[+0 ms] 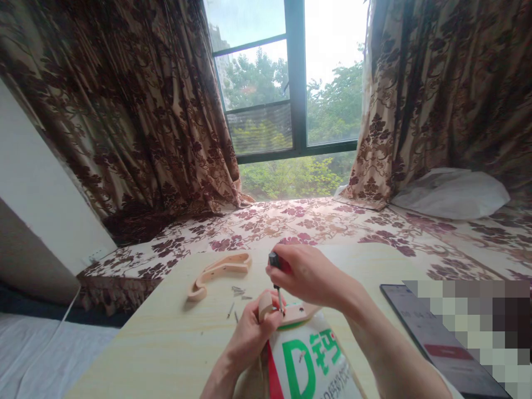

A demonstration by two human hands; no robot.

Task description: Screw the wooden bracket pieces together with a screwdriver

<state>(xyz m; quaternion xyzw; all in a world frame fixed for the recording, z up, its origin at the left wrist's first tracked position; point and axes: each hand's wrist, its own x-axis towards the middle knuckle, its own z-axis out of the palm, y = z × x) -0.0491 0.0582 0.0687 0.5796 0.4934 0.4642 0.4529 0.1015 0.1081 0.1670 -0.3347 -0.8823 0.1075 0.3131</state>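
My right hand (pixel 297 271) is closed round the dark handle of a screwdriver (pixel 279 293), held upright with its tip down at a curved wooden piece (pixel 297 315). My left hand (pixel 255 327) grips the curled end of that piece, its fingers beside the screwdriver's tip. Beneath the piece is a white carton (pixel 310 360) with green lettering and a red edge. Another curved wooden piece (pixel 220 270) lies on the pale table (pixel 153 321) to the left. Several small screws (pixel 238 291) are scattered between it and my left hand.
A tablet or large phone (pixel 432 332) lies at the table's right side, partly pixelated. Behind the table is a ledge with flowered cloth (pixel 266 221), below a window and patterned curtains. A white plastic bag (pixel 453 194) rests on the right of the ledge.
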